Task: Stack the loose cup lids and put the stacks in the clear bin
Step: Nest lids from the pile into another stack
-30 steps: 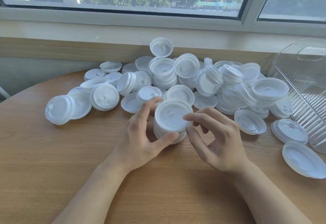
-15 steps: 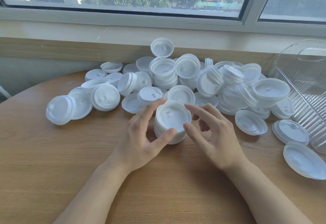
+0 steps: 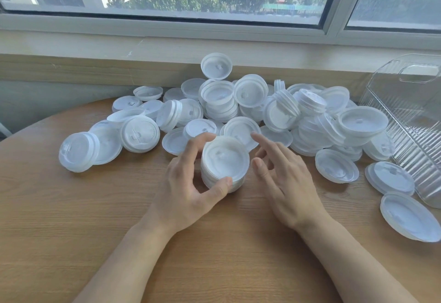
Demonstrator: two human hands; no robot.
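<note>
Your left hand point(image 3: 188, 183) grips a short stack point(image 3: 224, 163) of lids on the counter point(image 3: 71, 231), thumb in front and fingers curled behind. Your right hand point(image 3: 284, 183) hovers just beside it, fingers spread and holding nothing. The loose lids point(image 3: 274, 111) lie heaped behind, and the bin point(image 3: 410, 116) sits tipped at the far right. The stack looks slightly uneven, so a one-sided squeeze could fan it apart. Reaching across, you could knock the near lids, and those by the counter's edge may slide off.
</note>
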